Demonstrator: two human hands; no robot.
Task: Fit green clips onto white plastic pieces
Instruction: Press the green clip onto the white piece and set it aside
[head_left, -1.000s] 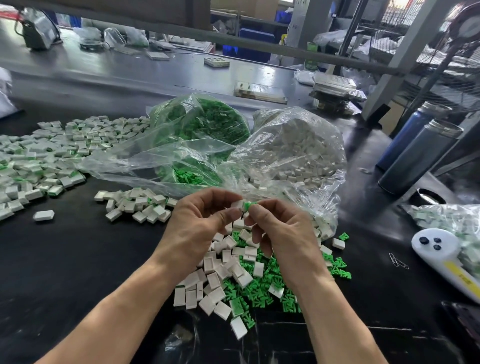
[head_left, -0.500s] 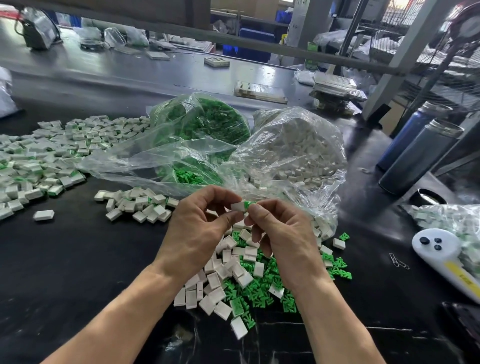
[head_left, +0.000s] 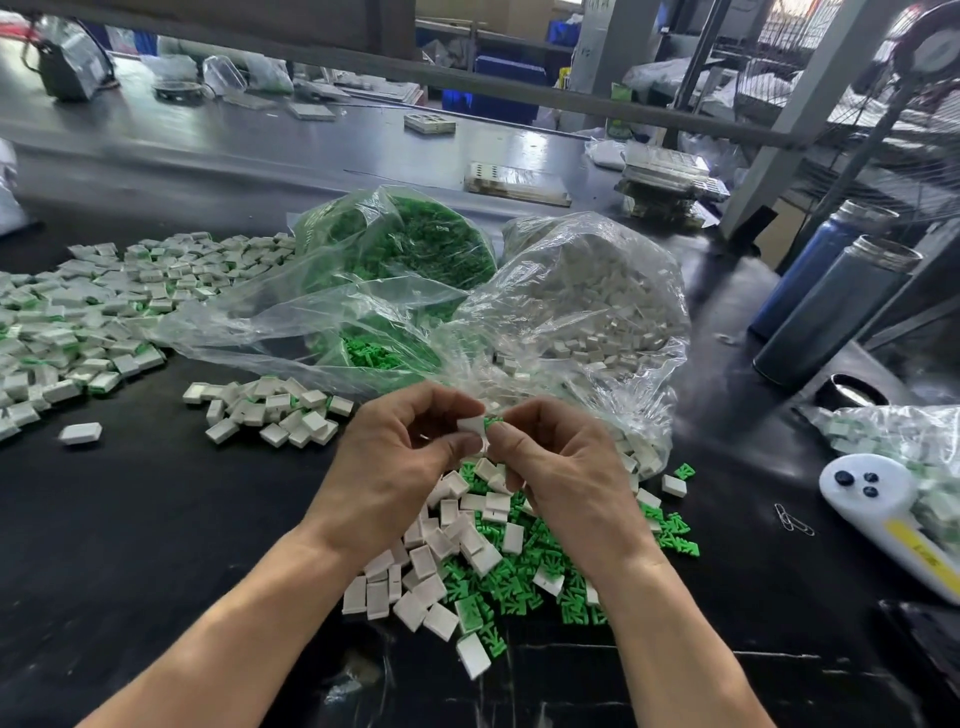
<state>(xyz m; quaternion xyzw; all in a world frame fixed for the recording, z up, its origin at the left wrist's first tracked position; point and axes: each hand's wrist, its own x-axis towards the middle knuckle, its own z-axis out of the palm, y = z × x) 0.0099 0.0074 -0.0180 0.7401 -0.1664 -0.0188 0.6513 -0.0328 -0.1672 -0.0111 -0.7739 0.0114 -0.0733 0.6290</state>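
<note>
My left hand (head_left: 400, 457) pinches a white plastic piece (head_left: 471, 427) between thumb and curled fingers, held up above the tabletop (head_left: 156, 519). My right hand (head_left: 561, 467) meets it from the other side, fingertips pinching a green clip (head_left: 493, 421) that touches the white piece's right edge; how far the clip is seated I cannot tell, since my fingers cover most of it.

Directly beneath both hands lies a loose heap of white pieces (head_left: 441, 561) mixed with green clips (head_left: 519, 577), spreading toward my wrists. Just behind my hands sit two clear plastic bags, mouths open toward me: the green-clip bag (head_left: 395, 249) on the left, the white-piece bag (head_left: 587, 291) on the right, touching each other. A small cluster of white pieces (head_left: 270, 410) lies to the left of my left hand, and a much larger spread (head_left: 78, 322) covers the far left. On the right stand two dark metal bottles (head_left: 831, 312), and nearer me a white handheld device (head_left: 878, 509) beside another bag of parts (head_left: 904, 436).
</note>
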